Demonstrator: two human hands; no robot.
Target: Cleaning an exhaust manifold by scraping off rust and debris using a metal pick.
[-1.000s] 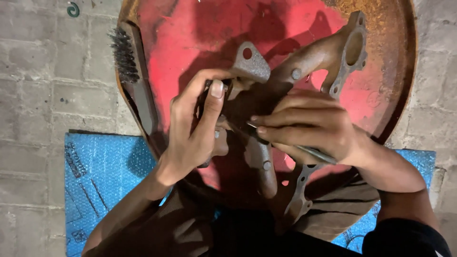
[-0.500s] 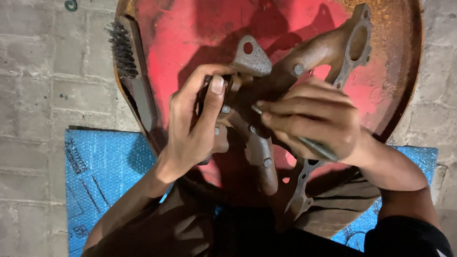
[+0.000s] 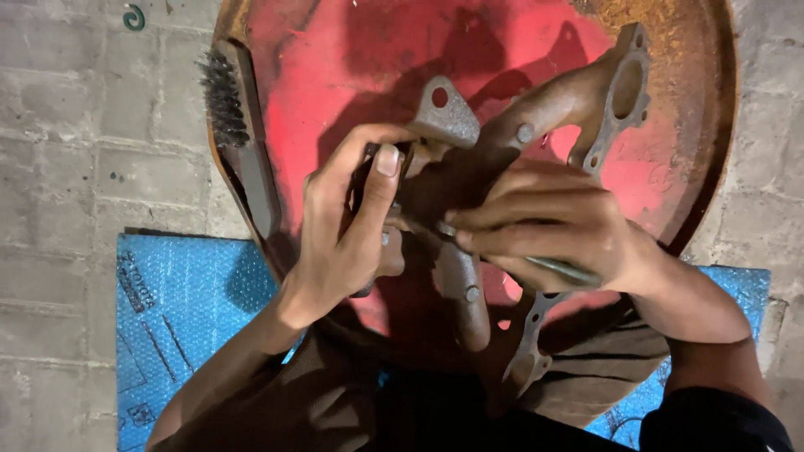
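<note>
Left hand (image 3: 347, 230) clamps the rusty cast manifold (image 3: 502, 159) mid red disc (image 3: 335, 67), right hand (image 3: 548, 230) pinched shut on a thin metal tool (image 3: 557, 269) scraping its middle; judged cleaning step, next stroke needs steady grip; wire brush (image 3: 239, 125) at disc's left edge.

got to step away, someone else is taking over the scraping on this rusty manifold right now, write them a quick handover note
Left hand: grips the rusty cast manifold near its triangular flange, steadying it over the red metal disc.
Right hand: holds a thin metal tool, tip at the manifold's middle.
Wire brush: lies at the disc's left edge, untouched.
Blue mat: under the disc, on the paved floor.
Done: cannot tell; rust covers every visible part.
Left: probably most of the cleaning.
</note>
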